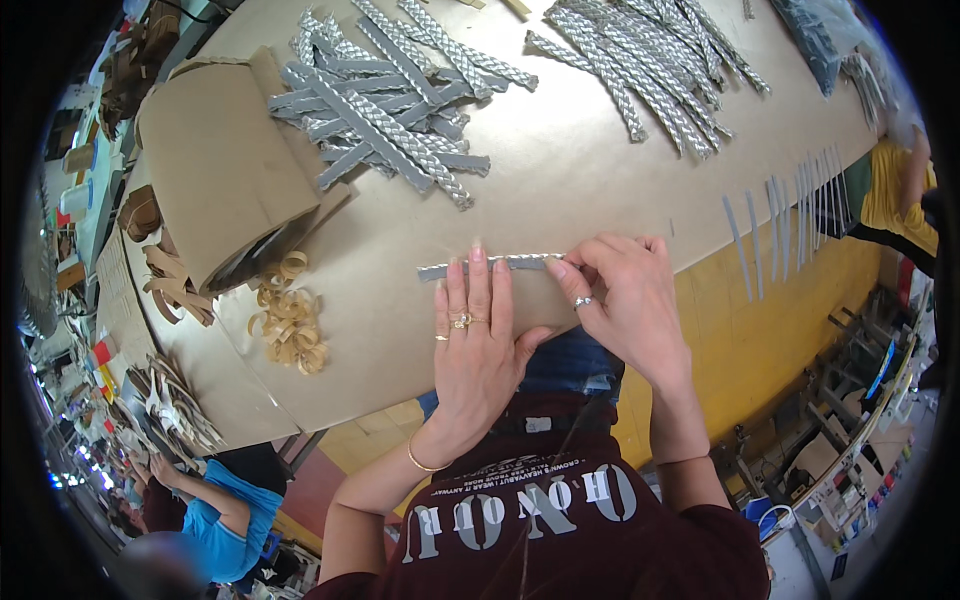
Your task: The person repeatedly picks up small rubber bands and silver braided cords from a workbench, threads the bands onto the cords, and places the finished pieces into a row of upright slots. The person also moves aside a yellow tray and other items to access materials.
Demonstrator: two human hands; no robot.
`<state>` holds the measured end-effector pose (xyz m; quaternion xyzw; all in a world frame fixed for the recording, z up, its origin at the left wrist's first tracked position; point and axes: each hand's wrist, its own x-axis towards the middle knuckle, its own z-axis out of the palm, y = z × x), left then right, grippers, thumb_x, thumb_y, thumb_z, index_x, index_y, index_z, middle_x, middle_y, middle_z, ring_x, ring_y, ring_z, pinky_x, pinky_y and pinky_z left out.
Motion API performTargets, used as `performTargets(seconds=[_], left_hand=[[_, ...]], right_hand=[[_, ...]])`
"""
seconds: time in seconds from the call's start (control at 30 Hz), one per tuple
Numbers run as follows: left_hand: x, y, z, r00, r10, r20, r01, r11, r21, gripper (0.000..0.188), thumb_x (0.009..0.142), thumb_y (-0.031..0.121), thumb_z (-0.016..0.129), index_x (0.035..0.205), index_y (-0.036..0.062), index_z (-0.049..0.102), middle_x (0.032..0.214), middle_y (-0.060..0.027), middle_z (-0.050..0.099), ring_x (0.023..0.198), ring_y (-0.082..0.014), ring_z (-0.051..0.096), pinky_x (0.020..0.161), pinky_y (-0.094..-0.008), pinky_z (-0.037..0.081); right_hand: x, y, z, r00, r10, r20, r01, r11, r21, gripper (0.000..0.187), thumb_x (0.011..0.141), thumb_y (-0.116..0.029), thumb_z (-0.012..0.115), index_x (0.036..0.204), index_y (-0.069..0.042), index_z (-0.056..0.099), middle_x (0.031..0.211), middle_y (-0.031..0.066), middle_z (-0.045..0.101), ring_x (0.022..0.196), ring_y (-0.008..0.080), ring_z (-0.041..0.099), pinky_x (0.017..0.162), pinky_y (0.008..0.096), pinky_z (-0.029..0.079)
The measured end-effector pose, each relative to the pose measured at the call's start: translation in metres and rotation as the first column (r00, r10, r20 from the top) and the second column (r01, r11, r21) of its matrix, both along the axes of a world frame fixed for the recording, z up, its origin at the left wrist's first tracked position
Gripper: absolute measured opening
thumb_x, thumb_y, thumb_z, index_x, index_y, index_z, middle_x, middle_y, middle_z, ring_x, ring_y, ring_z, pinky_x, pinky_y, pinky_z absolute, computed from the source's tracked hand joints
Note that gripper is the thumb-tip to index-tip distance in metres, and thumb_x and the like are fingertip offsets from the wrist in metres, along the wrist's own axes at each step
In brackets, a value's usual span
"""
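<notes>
A short silver braided strip with a grey band along its near side lies crosswise on the brown-papered table, close to the front edge. My left hand rests flat over its left part, fingers stretched out and pointing away from me. At the strip's right end, my right hand pinches it between thumb and fingers. Farther left lies a heap of similar braided strips with grey backing. Another pile of silver braided strips spreads out at the far right.
A large brown cardboard roll stands at the left, with curled tan tape pieces beside it. Thin grey strips hang along the table's right edge. A person in blue is at lower left, another in yellow at right.
</notes>
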<state>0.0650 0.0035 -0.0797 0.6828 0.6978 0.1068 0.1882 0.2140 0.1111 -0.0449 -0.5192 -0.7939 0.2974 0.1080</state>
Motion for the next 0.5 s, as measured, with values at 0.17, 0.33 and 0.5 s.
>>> performTargets(seconds=[0.17, 0.33, 0.5], left_hand=[[-0.0007, 0.0019, 0.0027, 0.991, -0.027, -0.127, 0.026, 1.000, -0.005, 0.077, 0.089, 0.053, 0.058, 0.146, 0.0036, 0.041, 0.156, -0.0228, 0.031, 0.143, -0.0417, 0.032, 0.116, -0.0510, 0.027], [0.0025, 0.0033, 0.0044, 0.988, -0.030, -0.150, 0.027, 0.999, -0.018, 0.074, 0.088, 0.055, 0.058, 0.147, 0.0114, 0.043, 0.156, -0.0241, 0.031, 0.142, -0.0432, 0.033, 0.116, -0.0520, 0.027], [0.0074, 0.0058, 0.0052, 0.972, -0.059, -0.228, 0.052, 0.998, -0.035, 0.072, 0.088, 0.057, 0.056, 0.147, 0.0168, 0.044, 0.154, -0.0284, 0.030, 0.141, -0.0472, 0.032, 0.115, -0.0548, 0.027]], right_hand=[[-0.0014, 0.0007, -0.0022, 1.000, -0.013, 0.003, 0.013, 1.000, -0.014, 0.020, 0.089, -0.022, 0.070, 0.076, -0.007, 0.065, 0.066, 0.0023, 0.060, 0.062, 0.0186, 0.056, 0.073, 0.0344, 0.033], [-0.0031, 0.0006, -0.0035, 1.000, -0.008, 0.029, 0.008, 1.000, 0.023, 0.020, 0.088, -0.021, 0.070, 0.075, -0.008, 0.064, 0.065, 0.0017, 0.058, 0.062, 0.0186, 0.055, 0.073, 0.0342, 0.032], [-0.0045, -0.0043, -0.0044, 0.999, -0.027, 0.034, 0.024, 0.996, 0.087, 0.020, 0.087, -0.021, 0.071, 0.074, -0.008, 0.064, 0.065, 0.0018, 0.057, 0.063, 0.0189, 0.055, 0.074, 0.0344, 0.033]])
